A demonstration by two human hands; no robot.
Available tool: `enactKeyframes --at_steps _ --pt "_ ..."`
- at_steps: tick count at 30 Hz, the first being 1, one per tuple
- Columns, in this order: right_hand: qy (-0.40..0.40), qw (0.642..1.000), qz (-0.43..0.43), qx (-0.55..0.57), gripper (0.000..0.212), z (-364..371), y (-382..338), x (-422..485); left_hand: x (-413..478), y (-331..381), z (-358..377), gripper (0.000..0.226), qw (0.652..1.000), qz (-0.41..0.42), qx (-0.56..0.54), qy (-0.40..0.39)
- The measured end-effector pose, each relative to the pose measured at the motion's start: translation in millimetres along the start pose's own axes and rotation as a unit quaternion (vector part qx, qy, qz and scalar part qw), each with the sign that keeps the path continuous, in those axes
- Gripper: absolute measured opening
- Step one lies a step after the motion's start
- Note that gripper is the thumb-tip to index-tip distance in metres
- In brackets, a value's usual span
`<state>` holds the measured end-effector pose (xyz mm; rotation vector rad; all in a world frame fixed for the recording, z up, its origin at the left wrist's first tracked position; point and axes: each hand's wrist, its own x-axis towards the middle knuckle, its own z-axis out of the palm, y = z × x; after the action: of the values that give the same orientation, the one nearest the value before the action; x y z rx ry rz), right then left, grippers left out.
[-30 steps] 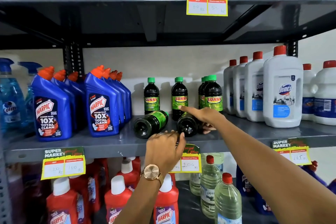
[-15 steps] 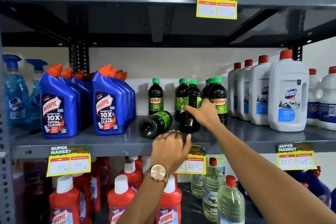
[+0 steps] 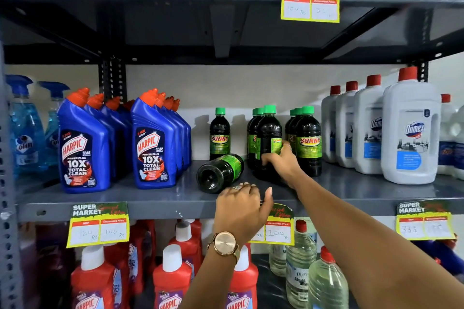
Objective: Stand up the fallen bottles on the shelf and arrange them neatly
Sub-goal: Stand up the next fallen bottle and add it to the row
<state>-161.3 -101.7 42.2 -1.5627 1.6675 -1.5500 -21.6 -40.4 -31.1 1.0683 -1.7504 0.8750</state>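
Several dark Sunny bottles with green caps stand on the grey middle shelf (image 3: 351,190). My right hand (image 3: 281,160) grips the lower part of one upright Sunny bottle (image 3: 268,138), which stands in front of the middle row. Just to its left, another Sunny bottle (image 3: 221,173) lies on its side with its base toward me. A single Sunny bottle (image 3: 219,133) stands upright behind the fallen one. My left hand (image 3: 241,206), with a watch on the wrist, rests on the shelf's front edge just below the fallen bottle, fingers curled, holding nothing.
Blue Harpic bottles (image 3: 153,148) stand to the left and white Domex bottles (image 3: 409,130) to the right. Blue spray bottles (image 3: 23,125) fill the far left. Red Harpic bottles (image 3: 173,278) and clear bottles (image 3: 326,281) sit on the shelf below. Price tags (image 3: 99,226) hang on the edge.
My right hand has lifted the right fallen bottle from lying on its side to standing upright on the shelf. My left hand has stayed on the shelf edge.
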Motion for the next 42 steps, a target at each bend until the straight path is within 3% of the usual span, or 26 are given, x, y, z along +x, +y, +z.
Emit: enactKeyframes --at_steps 2,5,7,12,18,19,22,23,26,30,38,42 --pt "0.005 0.999 -0.01 -0.037 0.064 -2.5 3.8 2.6 -0.7 0.5 1.2 0.048 1.0 -0.003 -0.001 -0.001" --pt "0.025 0.995 -0.032 -0.09 0.089 -1.2 2.7 -0.2 -0.5 0.2 0.5 0.049 1.0 -0.001 -0.003 -0.007" --pt "0.035 0.993 -0.033 -0.108 0.094 1.6 0.9 -0.4 -0.8 -0.1 0.7 0.049 1.0 0.005 -0.004 -0.006" --pt "-0.015 0.996 0.001 -0.09 0.065 1.1 6.2 4.0 -2.0 1.2 0.6 0.049 1.0 -0.001 -0.005 -0.013" --pt "0.007 0.985 -0.029 -0.17 0.1 6.2 4.9 0.8 -1.4 0.7 -0.6 0.05 1.0 -0.004 -0.009 -0.024" --pt "-0.002 0.987 -0.019 -0.159 0.094 6.1 4.3 0.7 -1.3 1.4 -1.5 0.049 1.0 -0.006 -0.008 -0.025" --pt "-0.013 0.996 -0.005 -0.088 0.042 1.8 6.7 4.0 -0.7 2.2 -2.9 0.048 1.0 -0.011 -0.007 -0.025" --pt "-0.011 0.995 -0.01 -0.096 0.044 0.4 7.7 5.0 -0.6 2.0 -3.3 0.048 1.0 -0.012 -0.008 -0.026" --pt "-0.009 0.991 -0.03 -0.127 0.08 1.2 8.9 4.3 0.3 1.1 -2.9 0.047 0.999 -0.011 -0.008 -0.03" --pt "-0.003 0.981 -0.029 -0.191 0.104 5.5 4.3 3.6 0.1 2.6 -4.4 0.046 0.999 -0.009 -0.004 -0.034" --pt "0.002 0.983 -0.003 -0.185 0.125 2.0 3.1 -3.1 -2.0 -2.8 -13.4 0.048 0.998 0.028 -0.024 -0.048" --pt "0.098 0.985 -0.037 -0.136 0.122 -3.7 -5.5 -16.8 -15.6 -27.9 -38.9 0.041 0.991 0.1 -0.083 0.015"
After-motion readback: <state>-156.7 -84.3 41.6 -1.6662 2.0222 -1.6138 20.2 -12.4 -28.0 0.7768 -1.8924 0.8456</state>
